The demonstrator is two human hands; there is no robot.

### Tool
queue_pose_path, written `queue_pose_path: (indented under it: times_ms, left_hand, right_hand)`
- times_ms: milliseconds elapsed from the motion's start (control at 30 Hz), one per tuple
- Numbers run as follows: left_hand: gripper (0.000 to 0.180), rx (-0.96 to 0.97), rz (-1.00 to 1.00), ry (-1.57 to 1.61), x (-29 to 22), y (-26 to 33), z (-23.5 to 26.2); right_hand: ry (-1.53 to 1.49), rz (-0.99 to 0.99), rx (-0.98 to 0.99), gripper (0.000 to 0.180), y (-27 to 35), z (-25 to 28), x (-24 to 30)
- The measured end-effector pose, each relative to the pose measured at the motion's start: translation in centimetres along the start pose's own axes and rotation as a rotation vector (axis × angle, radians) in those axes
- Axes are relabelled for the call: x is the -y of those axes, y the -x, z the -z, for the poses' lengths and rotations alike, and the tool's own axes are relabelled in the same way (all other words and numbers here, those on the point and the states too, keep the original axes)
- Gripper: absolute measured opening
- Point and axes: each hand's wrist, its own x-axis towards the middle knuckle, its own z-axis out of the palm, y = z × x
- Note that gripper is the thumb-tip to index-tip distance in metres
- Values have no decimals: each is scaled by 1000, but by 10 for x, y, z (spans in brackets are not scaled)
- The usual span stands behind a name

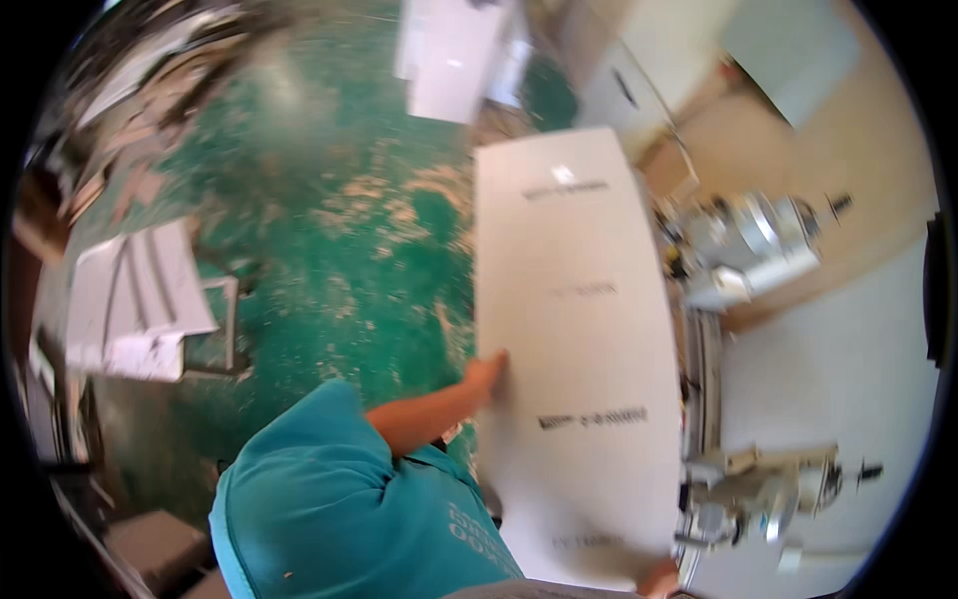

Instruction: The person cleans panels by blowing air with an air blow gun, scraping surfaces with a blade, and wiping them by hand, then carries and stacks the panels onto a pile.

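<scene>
Over the green floor (329, 280), right of the view's centre: one white panel (574, 329), long and rectangular, bearing several rows of dark print, its length running from the lower edge to the upper part of the view.

Left hand (486, 373), bare, below a teal sleeve (289, 479): at the panel's long left edge, fingers gripping that edge, the tips partly hidden.

Right hand (659, 578), bare: at the panel's lower right corner, partly cut off by the view; whether its fingers are spread or closed cannot be told.

Just right of the panel: two metal machine units (748, 240) (768, 499), one above the other, with a metal rail (706, 384) between them.

Well apart, at left: pale sheets (140, 285) beside a small frame (232, 324); scrap boards (165, 75) piled at upper left.

Upper centre: further white sheets (454, 60). Floor strewn with pale debris (384, 205).
</scene>
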Motion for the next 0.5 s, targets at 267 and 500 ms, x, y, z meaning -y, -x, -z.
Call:
queue_pose_path:
  times_ms: [267,500]
  left_hand:
    - [80,34,140,119,24,65,132]
    - [69,33,117,356,-80,35,238]
  right_hand:
    - [465,232,-524,32,29,79,24]
    - [268,153,-948,32,20,234,153]
